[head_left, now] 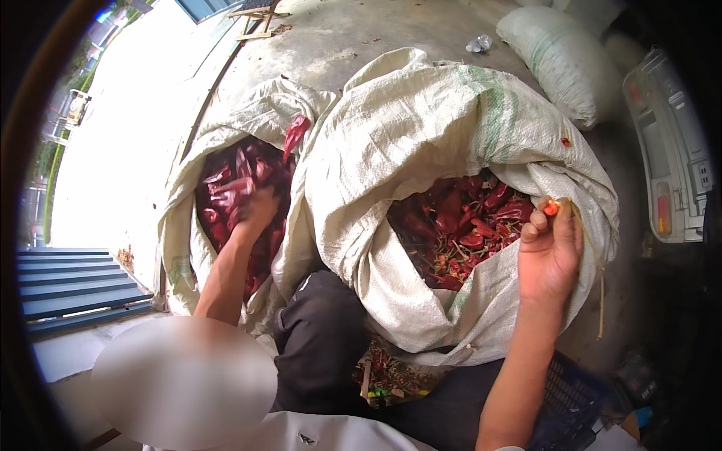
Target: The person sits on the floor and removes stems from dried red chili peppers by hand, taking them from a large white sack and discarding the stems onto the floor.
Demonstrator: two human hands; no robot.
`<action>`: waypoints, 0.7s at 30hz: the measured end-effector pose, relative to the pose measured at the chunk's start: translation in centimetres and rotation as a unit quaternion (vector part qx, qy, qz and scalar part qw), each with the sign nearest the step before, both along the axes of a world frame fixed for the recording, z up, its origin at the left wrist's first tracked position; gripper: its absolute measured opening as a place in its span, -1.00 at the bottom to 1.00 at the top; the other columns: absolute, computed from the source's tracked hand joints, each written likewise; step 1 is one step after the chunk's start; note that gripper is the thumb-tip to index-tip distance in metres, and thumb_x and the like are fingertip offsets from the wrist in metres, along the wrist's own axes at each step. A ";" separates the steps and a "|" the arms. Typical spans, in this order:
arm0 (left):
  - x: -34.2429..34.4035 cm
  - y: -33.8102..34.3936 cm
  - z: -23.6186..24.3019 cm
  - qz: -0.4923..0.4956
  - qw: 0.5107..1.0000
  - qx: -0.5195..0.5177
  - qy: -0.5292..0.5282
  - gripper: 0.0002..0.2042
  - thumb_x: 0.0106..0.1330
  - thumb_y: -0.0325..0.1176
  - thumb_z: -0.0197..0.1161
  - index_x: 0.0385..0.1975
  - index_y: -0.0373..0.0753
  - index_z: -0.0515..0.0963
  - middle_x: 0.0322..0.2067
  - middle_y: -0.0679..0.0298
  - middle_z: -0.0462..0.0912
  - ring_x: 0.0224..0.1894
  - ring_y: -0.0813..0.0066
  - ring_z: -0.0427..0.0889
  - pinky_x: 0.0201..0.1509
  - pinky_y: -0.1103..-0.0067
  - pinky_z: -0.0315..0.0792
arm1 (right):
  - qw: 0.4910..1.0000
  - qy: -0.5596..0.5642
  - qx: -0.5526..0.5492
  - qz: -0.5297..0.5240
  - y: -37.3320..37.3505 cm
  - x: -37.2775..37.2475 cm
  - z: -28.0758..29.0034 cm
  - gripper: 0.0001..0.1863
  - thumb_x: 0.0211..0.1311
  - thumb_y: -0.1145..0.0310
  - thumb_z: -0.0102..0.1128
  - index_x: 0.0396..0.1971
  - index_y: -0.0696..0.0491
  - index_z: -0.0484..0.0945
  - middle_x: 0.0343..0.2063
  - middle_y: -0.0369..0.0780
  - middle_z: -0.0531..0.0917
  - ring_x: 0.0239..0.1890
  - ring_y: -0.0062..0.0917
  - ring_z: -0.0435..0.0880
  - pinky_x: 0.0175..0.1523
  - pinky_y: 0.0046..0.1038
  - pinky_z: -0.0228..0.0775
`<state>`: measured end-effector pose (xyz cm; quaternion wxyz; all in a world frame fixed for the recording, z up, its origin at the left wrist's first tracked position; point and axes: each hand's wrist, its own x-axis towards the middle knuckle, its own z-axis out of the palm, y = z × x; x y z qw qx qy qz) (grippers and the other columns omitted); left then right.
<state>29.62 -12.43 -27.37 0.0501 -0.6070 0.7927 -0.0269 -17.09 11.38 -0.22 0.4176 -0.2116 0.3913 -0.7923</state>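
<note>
My left hand (259, 212) reaches into the left woven sack (180, 225), down among whole dried red chilies (237, 188). Its fingers are blurred and partly covered by the pods, so I cannot tell whether they grip one. One chili (296, 134) lies up on that sack's folded rim. My right hand (553, 252) is raised over the right edge of the larger white sack (361, 135). Its fingers are closed in a pinch around a small, bright orange-red chili piece (552, 207). Inside the larger sack lie dark red chilies (451, 210), broken bits and stems.
A full white sack (556, 64) leans at the back right, beside a pale plastic lamp-like panel (665, 150). Crumpled clear plastic (479, 43) lies on the concrete floor. Chili scraps (398, 372) lie between my legs, near a dark blue basket (568, 395). Blue slats (75, 278) border the left.
</note>
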 end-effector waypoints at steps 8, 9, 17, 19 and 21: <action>5.5 -3.7 -1.8 0.045 0.987 -0.022 -0.150 -0.68 0.22 -0.28 0.22 -0.10 -0.32 0.59 -0.15 -0.12 0.65 -0.04 -0.13 0.64 0.03 0.08 0.53 | 0.999 0.025 -0.011 0.032 1.8 -0.5 0.8 -0.84 0.48 0.34 0.11 -0.07 0.06 0.53 -0.20 -0.19 0.61 -0.34 -0.63 0.53 -0.29 -0.58 0.39; 5.1 -5.0 -1.7 0.064 0.991 -0.015 -0.118 -0.68 0.22 -0.28 0.21 -0.10 -0.33 0.59 -0.15 -0.13 0.65 -0.03 -0.14 0.63 0.04 0.08 0.53 | 0.999 0.017 -0.012 0.026 1.8 -0.4 0.9 -0.84 0.48 0.34 0.11 -0.07 0.06 0.52 -0.20 -0.19 0.62 -0.34 -0.63 0.53 -0.29 -0.58 0.39; -3.3 0.5 12.5 -0.063 0.986 0.148 -0.048 -0.64 0.23 -0.33 0.24 -0.03 -0.42 0.55 -0.03 -0.18 0.59 0.01 -0.10 0.60 0.11 0.25 0.48 | 0.999 -0.018 0.003 0.044 1.4 0.9 2.2 -0.82 0.46 0.34 0.14 -0.10 0.12 0.50 -0.25 -0.12 0.67 -0.36 -0.55 0.70 -0.25 -0.51 0.65; -6.1 0.7 15.5 -0.017 0.996 0.059 0.065 -0.66 0.26 -0.37 0.21 0.02 -0.34 0.54 -0.07 -0.09 0.63 -0.06 -0.08 0.64 0.01 0.21 0.52 | 0.997 0.007 0.017 0.073 1.0 1.7 1.9 -0.82 0.46 0.34 0.14 -0.10 0.12 0.50 -0.28 -0.13 0.69 -0.38 -0.56 0.72 -0.29 -0.55 0.64; -8.9 0.4 16.3 -0.065 0.968 -0.102 0.221 -0.72 0.28 -0.40 0.16 -0.03 -0.27 0.57 -0.14 -0.06 0.67 -0.12 -0.09 0.68 -0.03 0.18 0.54 | 0.995 0.023 0.039 0.093 1.0 2.0 1.5 -0.79 0.43 0.31 0.19 -0.11 0.12 0.51 -0.33 -0.17 0.70 -0.41 -0.60 0.72 -0.32 -0.59 0.63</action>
